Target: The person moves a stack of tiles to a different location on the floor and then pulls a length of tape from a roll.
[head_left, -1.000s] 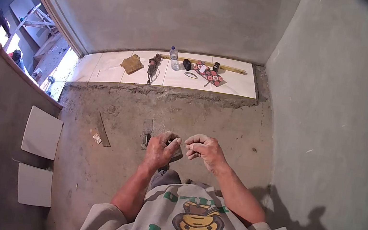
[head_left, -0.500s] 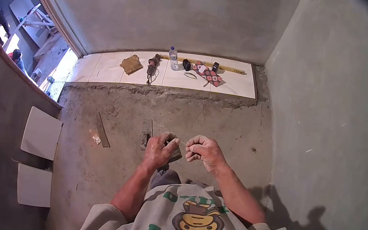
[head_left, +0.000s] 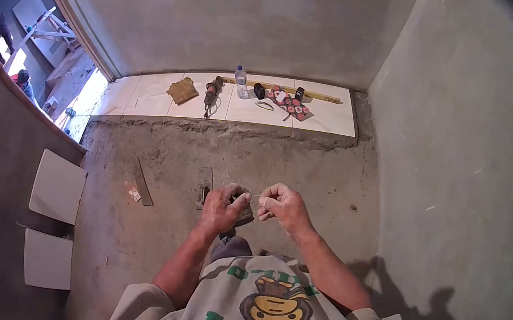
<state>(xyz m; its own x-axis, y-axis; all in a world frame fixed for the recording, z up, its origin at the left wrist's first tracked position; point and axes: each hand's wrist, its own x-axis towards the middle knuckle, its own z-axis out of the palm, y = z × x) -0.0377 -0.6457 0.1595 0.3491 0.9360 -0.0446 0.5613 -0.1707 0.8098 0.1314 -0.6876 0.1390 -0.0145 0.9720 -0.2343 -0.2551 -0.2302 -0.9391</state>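
My left hand (head_left: 221,210) is raised in front of my shirt, thumb and fingers pinched together. Just to its right, my right hand (head_left: 287,207) makes a similar pinch. Between the two fingertips runs a very thin pale strand (head_left: 255,196), like thread or line; its exact kind is too fine to make out. Below the left hand on the floor lies a flat grey tool (head_left: 205,184), partly covered by that hand. A dark object (head_left: 246,215) beside it is also mostly hidden.
White tiles (head_left: 253,116) line the far wall, bearing a yellow level (head_left: 321,96), bottle (head_left: 243,84), corded power tool (head_left: 212,93), sponge-like block (head_left: 183,90) and patterned cloth (head_left: 294,107). Loose tiles (head_left: 58,188) stand at left. Through the opening, a person (head_left: 23,82) is visible.
My right hand has risen slightly and turned a little, its fingers curling in more. The left hand stays almost where it was.
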